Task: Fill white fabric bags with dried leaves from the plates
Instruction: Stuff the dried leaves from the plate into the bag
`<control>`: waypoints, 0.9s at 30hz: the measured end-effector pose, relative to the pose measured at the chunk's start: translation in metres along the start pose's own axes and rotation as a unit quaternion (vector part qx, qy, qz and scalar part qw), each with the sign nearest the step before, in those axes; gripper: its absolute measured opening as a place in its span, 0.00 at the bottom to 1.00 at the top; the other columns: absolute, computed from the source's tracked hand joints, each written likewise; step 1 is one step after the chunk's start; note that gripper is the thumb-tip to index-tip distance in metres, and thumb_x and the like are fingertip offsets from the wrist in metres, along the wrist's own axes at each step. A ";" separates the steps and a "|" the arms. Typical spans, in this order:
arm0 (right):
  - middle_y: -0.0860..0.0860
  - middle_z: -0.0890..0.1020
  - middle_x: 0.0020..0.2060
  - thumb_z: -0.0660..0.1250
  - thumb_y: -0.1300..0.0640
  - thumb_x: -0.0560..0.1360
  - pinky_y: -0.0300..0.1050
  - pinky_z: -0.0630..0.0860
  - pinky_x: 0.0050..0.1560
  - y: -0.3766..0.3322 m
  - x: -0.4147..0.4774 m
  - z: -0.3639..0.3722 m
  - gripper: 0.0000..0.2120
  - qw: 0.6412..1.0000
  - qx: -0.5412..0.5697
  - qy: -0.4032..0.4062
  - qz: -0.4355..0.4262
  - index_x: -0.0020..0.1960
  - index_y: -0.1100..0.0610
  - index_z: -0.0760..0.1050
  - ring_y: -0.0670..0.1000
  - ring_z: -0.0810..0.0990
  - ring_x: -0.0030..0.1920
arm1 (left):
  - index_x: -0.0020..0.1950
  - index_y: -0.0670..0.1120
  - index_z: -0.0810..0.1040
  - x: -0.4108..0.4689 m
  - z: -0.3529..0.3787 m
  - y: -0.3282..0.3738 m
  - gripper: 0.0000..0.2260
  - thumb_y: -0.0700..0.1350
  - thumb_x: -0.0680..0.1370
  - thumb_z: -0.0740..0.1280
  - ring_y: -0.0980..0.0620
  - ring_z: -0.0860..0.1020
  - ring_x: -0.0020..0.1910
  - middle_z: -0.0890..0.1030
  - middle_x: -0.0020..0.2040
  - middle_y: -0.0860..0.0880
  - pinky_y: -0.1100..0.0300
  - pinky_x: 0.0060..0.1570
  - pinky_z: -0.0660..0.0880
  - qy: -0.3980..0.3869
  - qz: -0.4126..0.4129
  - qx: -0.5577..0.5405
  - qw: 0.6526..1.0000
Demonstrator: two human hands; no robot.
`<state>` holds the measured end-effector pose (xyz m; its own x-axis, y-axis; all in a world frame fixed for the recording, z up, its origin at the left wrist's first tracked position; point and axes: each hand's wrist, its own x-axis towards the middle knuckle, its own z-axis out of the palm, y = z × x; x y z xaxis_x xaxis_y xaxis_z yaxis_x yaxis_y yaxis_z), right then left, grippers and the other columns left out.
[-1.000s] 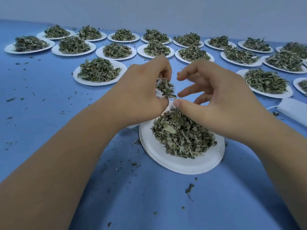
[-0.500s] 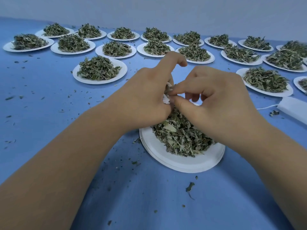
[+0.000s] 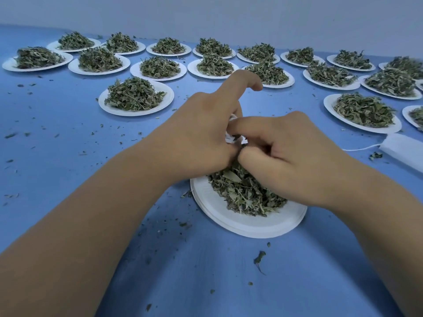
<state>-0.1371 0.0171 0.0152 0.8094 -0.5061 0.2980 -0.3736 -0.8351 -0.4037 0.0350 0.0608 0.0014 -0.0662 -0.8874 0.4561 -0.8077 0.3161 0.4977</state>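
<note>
Above blue table (image 3: 57, 115), bag (image 3: 229, 138) sits in left hand (image 3: 201, 136).

From my remote seat, I took the place for a small packing workroom rather than a home kitchen. A long table (image 3: 57, 124) under blue cloth ran up to a bare pale wall (image 3: 206, 14). It carried rows of identical white paper plates (image 3: 137, 112), each heaped with a like portion of dried leaves (image 3: 132, 93), and leaf crumbs (image 3: 259, 259) lay scattered across the cloth. Over the nearest plate (image 3: 247, 227) the left hand (image 3: 201, 138) and right hand (image 3: 297, 156) gripped a small white fabric bag (image 3: 231, 138). A flat white pouch (image 3: 402, 149) with a string lay at the right edge.
</note>
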 end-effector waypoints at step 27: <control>0.39 0.85 0.43 0.74 0.63 0.75 0.39 0.81 0.49 0.024 0.006 -0.002 0.10 0.956 0.131 0.264 -0.006 0.46 0.47 0.83 0.44 0.85 0.43 | 0.74 0.62 0.61 -0.003 -0.009 -0.012 0.37 0.50 0.71 0.78 0.62 0.79 0.49 0.79 0.53 0.58 0.73 0.46 0.73 -0.046 -0.099 -0.041 0.993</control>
<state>-0.1418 -0.0066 0.0090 0.4449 -0.5933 0.6709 -0.1847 -0.7938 -0.5795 0.0503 0.0625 0.0010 0.0330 -0.9604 0.2767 -0.7601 0.1557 0.6309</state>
